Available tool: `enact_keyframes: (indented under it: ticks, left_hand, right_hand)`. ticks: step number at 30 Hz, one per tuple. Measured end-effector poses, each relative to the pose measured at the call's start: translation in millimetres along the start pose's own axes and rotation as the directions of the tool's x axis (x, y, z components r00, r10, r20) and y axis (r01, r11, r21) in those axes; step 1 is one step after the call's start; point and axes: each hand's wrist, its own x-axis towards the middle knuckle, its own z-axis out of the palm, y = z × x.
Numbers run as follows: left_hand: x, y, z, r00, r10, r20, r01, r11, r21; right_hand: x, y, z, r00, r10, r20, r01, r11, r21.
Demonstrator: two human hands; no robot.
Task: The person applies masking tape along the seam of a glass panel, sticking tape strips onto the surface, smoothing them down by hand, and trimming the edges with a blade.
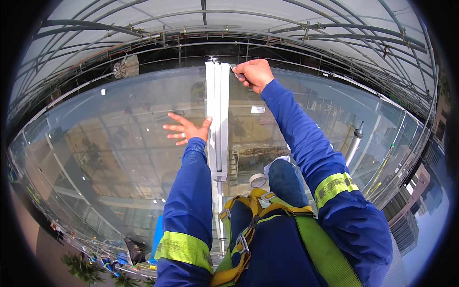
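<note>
Glass fills most of the view, and both hands work against it high above the ground. At the right hand [255, 72] the grip is clenched on a small metal tool [237, 72], a blade or scraper by its look, though its exact kind is too small to tell; its tip meets the upper end of the white vertical strip [218, 119] that runs down the joint between two panes. At the left hand [187, 129] the grip is released: the fingers spread flat on the left glass pane [119, 138], with the thumb touching the left edge of the white strip about halfway down its length.

Both arms wear blue sleeves with yellow-green reflective bands near the elbows. Below them a yellow and green safety harness [267, 220] with metal buckles crosses the blue workwear. A roll of pale tape [257, 180] sits just beside the raised knee, close to the lower end of the strip.

Outward, the right glass pane [334, 115] mirrors building floors, and a grey cylinder [355, 141] stands near it. Overhead, curved steel framework [296, 28] arches across. Far below, palm tops [83, 268] show at the lower left.
</note>
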Motion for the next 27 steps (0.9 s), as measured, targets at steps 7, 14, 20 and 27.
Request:
enact_keyframes:
  ticks: [7, 14, 20, 27]
  left_hand:
    - [-2, 2, -2, 1.0, 0.006, 0.011, -0.006, 1.0, -0.005]
    - [2, -3, 3, 1.0, 0.005, -0.005, -0.005, 1.0, -0.011]
    - [5, -8, 6, 1.0, 0.002, -0.02, -0.002, 1.0, -0.001]
    - [5, -7, 8, 1.0, 0.009, -0.028, -0.009, 1.0, -0.005]
  right_hand:
    - [-1, 5, 9, 0.998, -0.002, -0.06, 0.006, 0.998, 0.067]
    - [1, 9, 22, 0.997, -0.055, -0.053, 0.058, 0.997, 0.055]
    - [26, -12, -23, 0.828, -0.548, 0.114, 0.475, 0.579, -0.663]
    - [86, -34, -10, 0.764, -0.283, 0.58, 0.64, 0.219, -0.736]
